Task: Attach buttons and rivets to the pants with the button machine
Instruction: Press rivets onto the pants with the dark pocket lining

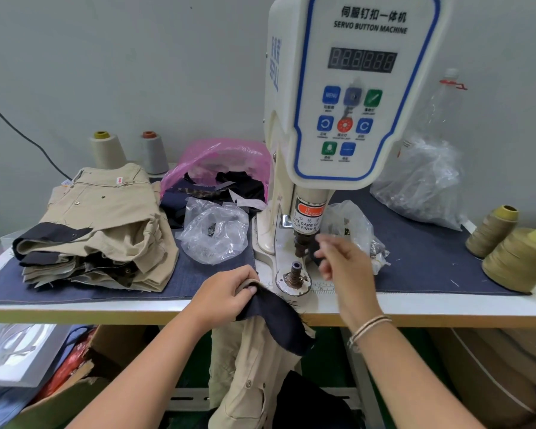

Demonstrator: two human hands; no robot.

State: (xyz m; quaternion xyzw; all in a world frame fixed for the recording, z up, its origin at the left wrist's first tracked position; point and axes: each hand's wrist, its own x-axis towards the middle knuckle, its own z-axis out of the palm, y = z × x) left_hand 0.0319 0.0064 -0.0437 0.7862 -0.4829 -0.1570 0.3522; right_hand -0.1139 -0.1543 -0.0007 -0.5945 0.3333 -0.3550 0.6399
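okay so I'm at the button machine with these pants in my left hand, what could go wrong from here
1. Your right hand is blurred right beside the upper punch; the warning label says mind your fingers.
2. Your left hand grips only the pants edge, the rest hanging off the table; that weight could drag the fabric off the lower die.

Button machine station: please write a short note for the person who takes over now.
Left hand grips the pants at the table edge; its grip is on the dark part.
Right hand is blurred beside the lower die of the button machine; I cannot tell what it holds.
Nothing lies on the die yet.
Done: apparently the folded stack at left.
Left: lay the pants on the die and press.
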